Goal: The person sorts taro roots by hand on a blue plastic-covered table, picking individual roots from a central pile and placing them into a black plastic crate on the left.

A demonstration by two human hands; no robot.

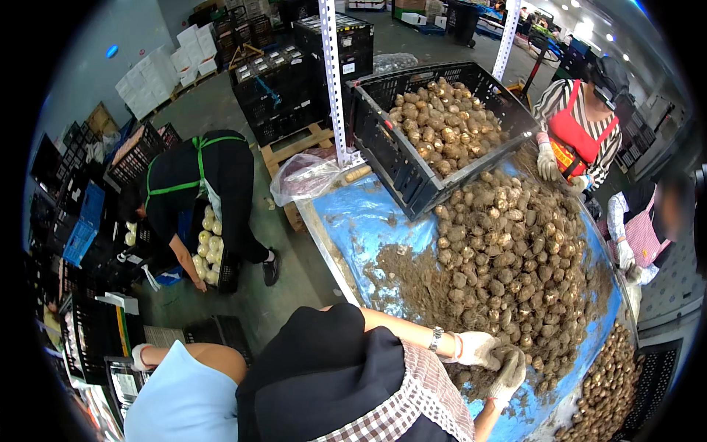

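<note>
Both my hands wear pale knitted gloves and meet at the near edge of a pile of small brown taro roots (508, 258). My left hand (477, 349), with a metal watch on its wrist, has its fingers curled together. Against it, my right hand (508, 377) is closed too, its fingers pointing up. Whatever sits between them is hidden by the gloves. Loose soil and root hairs (412, 283) lie beside the pile on a blue sheet (346, 210) covering the table.
A black crate (412, 177) of taro rests at the table's far end. Two gloved co-workers (582, 132) (641, 228) stand across the table. At left a person (199, 169) bends over a crate of pale round vegetables (210, 250); someone in light blue (180, 398) is close by. More taro (607, 387) lies lower right.
</note>
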